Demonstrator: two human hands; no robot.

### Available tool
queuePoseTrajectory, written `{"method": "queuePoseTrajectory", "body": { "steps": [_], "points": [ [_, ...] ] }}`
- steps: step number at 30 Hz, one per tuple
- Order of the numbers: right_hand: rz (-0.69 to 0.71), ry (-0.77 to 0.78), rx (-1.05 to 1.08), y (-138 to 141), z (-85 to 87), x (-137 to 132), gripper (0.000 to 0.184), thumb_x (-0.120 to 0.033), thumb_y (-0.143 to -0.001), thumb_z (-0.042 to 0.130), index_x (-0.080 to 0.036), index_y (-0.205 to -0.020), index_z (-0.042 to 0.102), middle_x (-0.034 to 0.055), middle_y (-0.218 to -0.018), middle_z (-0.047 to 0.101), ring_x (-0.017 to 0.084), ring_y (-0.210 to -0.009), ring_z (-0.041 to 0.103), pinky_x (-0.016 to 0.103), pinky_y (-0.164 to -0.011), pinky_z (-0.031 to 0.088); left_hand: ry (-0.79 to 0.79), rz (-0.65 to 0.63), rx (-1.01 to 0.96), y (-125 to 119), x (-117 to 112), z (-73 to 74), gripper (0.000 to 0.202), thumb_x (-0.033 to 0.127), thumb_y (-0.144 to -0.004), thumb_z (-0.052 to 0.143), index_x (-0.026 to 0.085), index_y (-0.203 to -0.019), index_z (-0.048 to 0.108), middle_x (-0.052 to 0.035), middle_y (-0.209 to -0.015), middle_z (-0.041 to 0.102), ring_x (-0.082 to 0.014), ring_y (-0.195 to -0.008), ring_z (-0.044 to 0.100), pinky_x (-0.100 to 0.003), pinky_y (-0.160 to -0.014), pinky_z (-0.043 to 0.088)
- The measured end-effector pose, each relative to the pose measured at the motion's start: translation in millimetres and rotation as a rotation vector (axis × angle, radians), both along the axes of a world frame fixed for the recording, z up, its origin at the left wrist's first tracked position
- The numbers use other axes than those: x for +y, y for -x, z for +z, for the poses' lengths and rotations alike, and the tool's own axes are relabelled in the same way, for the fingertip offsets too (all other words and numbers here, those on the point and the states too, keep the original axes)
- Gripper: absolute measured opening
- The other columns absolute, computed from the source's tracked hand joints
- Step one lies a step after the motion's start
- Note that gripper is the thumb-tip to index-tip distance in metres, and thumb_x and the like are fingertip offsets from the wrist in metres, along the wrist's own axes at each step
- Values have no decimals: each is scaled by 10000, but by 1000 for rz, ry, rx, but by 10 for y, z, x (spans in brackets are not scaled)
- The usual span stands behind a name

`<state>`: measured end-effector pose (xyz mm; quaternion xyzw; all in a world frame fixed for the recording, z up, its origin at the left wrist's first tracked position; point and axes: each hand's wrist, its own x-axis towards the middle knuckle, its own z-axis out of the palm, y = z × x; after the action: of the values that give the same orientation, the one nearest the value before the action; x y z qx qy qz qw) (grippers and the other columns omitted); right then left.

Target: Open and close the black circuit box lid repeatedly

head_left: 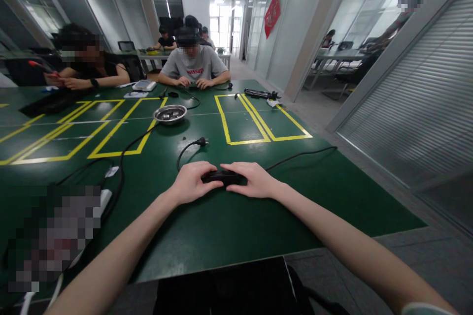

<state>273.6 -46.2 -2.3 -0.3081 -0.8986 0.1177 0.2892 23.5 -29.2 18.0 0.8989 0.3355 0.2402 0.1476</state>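
Both my hands rest on the green table (229, 226) around a small black device (221, 175). My left hand (192, 181) curls over its left end, fingers closed on it. My right hand (251, 179) covers its right end, fingers closed on it too. Most of the device is hidden under my fingers. A thin black cable (299, 155) runs from near the device toward the right edge of the table. Just beyond my hands lies another black cable ending in a plug (201, 142).
A metal bowl (170, 113) with small parts stands mid-table among yellow tape outlines (254, 123). A white power strip (105, 197) and black cords lie at the left. People sit at the far side, hands on the table. A black tool (260, 93) lies far right.
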Motion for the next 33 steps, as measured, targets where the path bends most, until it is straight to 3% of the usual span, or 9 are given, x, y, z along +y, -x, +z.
{"method": "queuePoseTrajectory", "body": {
  "steps": [3,6,12,16,18,22,24,29,33],
  "points": [
    [-54,78,87,2,-39,21,342,-328,-929,696,-212,-1250,707,94,-1074,768,228,-944,721,358,-862,568,-128,-10,42,-19,17,-40,348,521,-913,666,185,-996,706,-63,-870,721,-216,-812,654,-313,-752,491],
    [-83,33,130,-10,-53,40,322,-334,-920,715,-212,-1218,728,101,-1063,776,235,-940,722,372,-864,568,-177,28,70,-50,27,-87,372,526,-904,676,189,-1060,700,-77,-928,737,-242,-865,658,-353,-807,502],
    [23,8,133,-40,-76,79,348,-361,-946,683,-204,-1256,705,105,-1064,765,236,-950,718,379,-857,578,-99,65,116,-103,-7,-139,324,501,-913,677,191,-1007,700,-59,-883,725,-237,-837,659,-358,-799,495],
    [-27,26,132,-33,-76,74,302,-347,-1001,598,-221,-1255,702,93,-1064,758,219,-957,713,365,-873,573,-44,120,85,-156,-81,-118,347,511,-942,617,196,-1074,673,-75,-983,723,-246,-888,670,-336,-763,508],
    [-39,29,102,-26,-50,56,349,-368,-1015,572,-217,-1318,658,97,-1088,745,216,-979,705,363,-886,568,-11,142,103,-189,-111,-118,313,480,-962,586,183,-1031,655,-80,-982,721,-246,-864,673,-331,-730,504],
    [46,-35,-102,11,21,5,724,-519,-886,724,-203,-1491,479,145,-1261,652,275,-1111,645,418,-928,563,59,149,125,-233,-141,-114,293,472,-978,560,192,-944,639,-42,-869,701,-218,-771,661,-306,-677,480],
    [44,-113,-249,39,38,-19,648,-462,-943,664,-219,-1507,456,159,-1276,618,286,-1125,622,437,-913,565,101,136,114,-234,-142,-106,316,492,-986,542,200,-929,648,-27,-848,697,-210,-754,661,-300,-670,481],
    [-102,-144,-372,40,6,-2,492,-331,-1030,507,-278,-1515,441,123,-1196,619,248,-1025,641,373,-820,581,2,159,-32,-162,-92,-124,358,455,-944,620,201,-1192,660,-78,-1064,731,-260,-979,679,-380,-862,540],
    [-436,-23,-228,-154,-55,157,530,-349,-1002,533,-291,-1520,437,97,-1176,652,254,-947,687,366,-802,579,-195,171,-115,-83,-38,-138,412,350,-942,625,203,-1326,593,-114,-1251,679,-293,-1189,604,-483,-1041,486]
  ]
}}
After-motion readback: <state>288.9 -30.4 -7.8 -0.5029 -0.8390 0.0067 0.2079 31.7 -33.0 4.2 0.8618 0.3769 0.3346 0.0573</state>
